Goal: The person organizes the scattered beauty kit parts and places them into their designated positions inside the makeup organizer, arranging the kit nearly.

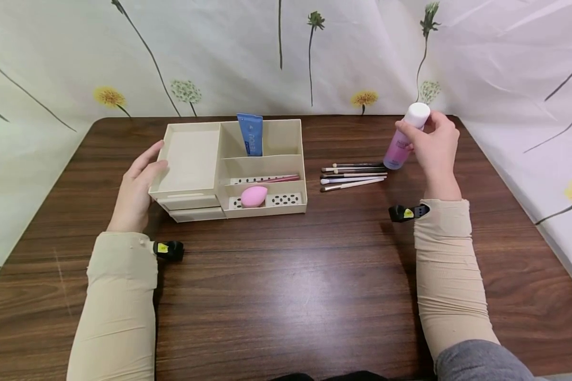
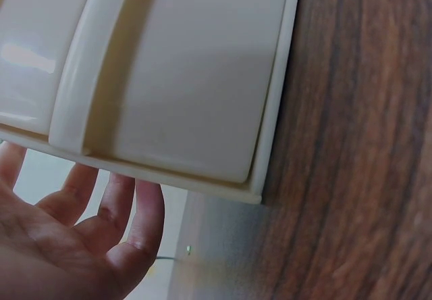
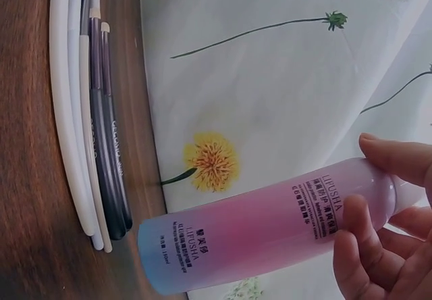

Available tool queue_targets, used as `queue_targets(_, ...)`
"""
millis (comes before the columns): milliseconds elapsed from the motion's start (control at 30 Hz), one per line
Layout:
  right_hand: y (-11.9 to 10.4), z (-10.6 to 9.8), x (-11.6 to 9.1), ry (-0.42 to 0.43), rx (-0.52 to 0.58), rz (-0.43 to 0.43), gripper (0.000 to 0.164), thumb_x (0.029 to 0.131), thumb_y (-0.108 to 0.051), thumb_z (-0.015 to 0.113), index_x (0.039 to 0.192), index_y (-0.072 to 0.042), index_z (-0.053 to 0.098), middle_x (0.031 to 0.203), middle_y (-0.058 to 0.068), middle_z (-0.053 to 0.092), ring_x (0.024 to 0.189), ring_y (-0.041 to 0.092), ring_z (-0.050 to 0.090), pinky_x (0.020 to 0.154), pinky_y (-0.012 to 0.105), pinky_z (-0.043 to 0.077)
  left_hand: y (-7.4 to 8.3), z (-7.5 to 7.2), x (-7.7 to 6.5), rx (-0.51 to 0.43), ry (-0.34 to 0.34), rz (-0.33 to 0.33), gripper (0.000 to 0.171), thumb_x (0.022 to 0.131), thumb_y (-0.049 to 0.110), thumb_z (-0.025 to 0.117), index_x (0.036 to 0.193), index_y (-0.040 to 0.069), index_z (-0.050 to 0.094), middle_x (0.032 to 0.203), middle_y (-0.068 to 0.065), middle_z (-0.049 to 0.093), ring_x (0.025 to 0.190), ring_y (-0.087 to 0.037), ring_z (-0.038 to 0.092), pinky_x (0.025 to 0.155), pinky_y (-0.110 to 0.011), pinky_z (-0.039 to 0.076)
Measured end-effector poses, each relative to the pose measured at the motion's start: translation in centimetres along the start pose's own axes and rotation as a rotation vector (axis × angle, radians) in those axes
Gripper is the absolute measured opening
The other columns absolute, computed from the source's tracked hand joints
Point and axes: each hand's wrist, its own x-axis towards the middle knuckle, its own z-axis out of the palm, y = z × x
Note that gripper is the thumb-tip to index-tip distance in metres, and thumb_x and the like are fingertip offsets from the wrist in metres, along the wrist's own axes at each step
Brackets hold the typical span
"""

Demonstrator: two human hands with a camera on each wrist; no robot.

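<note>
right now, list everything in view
woodgrain table: 1, brown, foreground
floral cloth: 1, white, behind table
boxy plastic organizer: 1, cream, table's left side
flat squeeze tube: 1, blue, organizer's back compartment
slim sticks: count unclear, reddish, middle compartment
teardrop sponge: 1, pink, front compartment
spotted panels: several, white, middle and front compartments
slender brushes: several, dark and pale, right of organizer
capped cylindrical bottle: 1, pink, blue and white, right of brushes
strapped devices: 2, black, wrists
cloth sleeves: 2, beige, forearms
left hand: 1, bare, touching organizer's left side
right hand: 1, bare, gripping bottle
</note>
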Motion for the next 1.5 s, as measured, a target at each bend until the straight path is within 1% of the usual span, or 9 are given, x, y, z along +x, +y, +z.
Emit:
queue_targets(200,-0.7,0.1,-0.2,0.028,0.069,0.002,0.027,0.08,-0.03,0.082,0.098,-0.018,0.066,0.088,-0.011,0.056,0.047,-0.002,0.052,0.048,0.013,0.046,0.0,0.0,0.0,-0.003,0.0,0.001,0.05,0.096,0.04,0.06,0.145,0.039,0.048,0.16,0.006,0.031,0.137,-0.021,0.038,0.092,-0.024,0.037)
queue_targets(333,-1.0,0.3,-0.3,0.041,0.133,-0.012,0.025,0.08,-0.026,0.082,0.097,-0.018,0.066,0.088,-0.01,0.057,0.048,-0.001,0.051,0.049,0.013,0.047,0.0,0.0,0.1,0.005,0.003,-0.007,0.05,0.097,0.04,0.059,0.146,0.039,0.048,0.16,0.007,0.031,0.137,-0.02,0.038,0.094,-0.026,0.036)
queue_targets(600,-1.6,0.7,-0.7,0.06,0.27,-0.057,0.025,0.079,-0.018,0.083,0.099,-0.015,0.068,0.089,-0.006,0.062,0.059,0.004,0.058,0.05,0.016,0.049,0.1,0.0,0.0,-0.004,0.002,-0.01,0.05,0.097,0.039,0.059,0.146,0.039,0.048,0.16,0.006,0.031,0.135,-0.019,0.039,0.084,-0.018,0.041)
queue_targets(700,-2.0,0.9,-0.9,0.064,0.309,-0.073,0.025,0.079,-0.016,0.083,0.099,-0.014,0.069,0.088,-0.005,0.064,0.064,0.005,0.06,0.05,0.017,0.049,0.2,0.1,-0.1,-0.002,0.003,-0.007,0.05,0.097,0.04,0.06,0.145,0.039,0.048,0.16,0.005,0.032,0.135,-0.02,0.04,0.083,-0.017,0.041)
queue_targets(800,-2.3,1.1,-1.2,0.064,0.353,-0.086,0.025,0.079,-0.014,0.083,0.098,-0.013,0.069,0.088,-0.004,0.064,0.063,0.005,0.061,0.049,0.017,0.049,0.2,0.1,-0.2,-0.006,0.002,-0.005,0.05,0.096,0.04,0.061,0.145,0.04,0.049,0.159,0.005,0.032,0.134,-0.02,0.04,0.082,-0.017,0.042)
queue_targets(967,-2.7,1.4,-1.5,0.064,0.429,-0.111,0.023,0.078,-0.01,0.084,0.095,-0.012,0.069,0.088,-0.001,0.064,0.058,0.007,0.06,0.047,0.018,0.049,0.3,0.1,-0.3,-0.009,0.001,-0.004,0.05,0.096,0.04,0.061,0.144,0.039,0.049,0.159,0.005,0.033,0.133,-0.019,0.041,0.082,-0.016,0.042)
queue_targets(1100,-3.0,1.7,-1.7,0.066,0.452,-0.134,0.022,0.078,-0.01,0.083,0.094,-0.011,0.069,0.086,0.0,0.064,0.056,0.007,0.06,0.047,0.018,0.049,0.2,0.0,-0.2,-0.011,0.0,-0.003,0.05,0.096,0.039,0.06,0.145,0.039,0.049,0.159,0.005,0.032,0.134,-0.019,0.041,0.082,-0.016,0.042)
queue_targets(1267,-3.4,2.1,-2.0,0.055,0.462,-0.159,0.023,0.078,-0.01,0.083,0.096,-0.01,0.069,0.087,0.001,0.063,0.056,0.007,0.06,0.048,0.018,0.05,0.1,0.0,0.0,-0.024,-0.003,-0.008,0.05,0.097,0.037,0.059,0.146,0.038,0.048,0.159,0.004,0.034,0.132,-0.018,0.042,0.081,-0.017,0.043)
queue_targets(1500,-3.7,2.8,-2.6,0.029,0.44,-0.186,0.024,0.08,-0.013,0.083,0.099,-0.011,0.069,0.089,-0.001,0.063,0.053,0.007,0.058,0.051,0.018,0.051,0.0,0.0,0.0,-0.018,-0.001,-0.009,0.051,0.097,0.037,0.059,0.147,0.038,0.047,0.159,0.003,0.033,0.13,-0.016,0.043,0.081,-0.017,0.043)
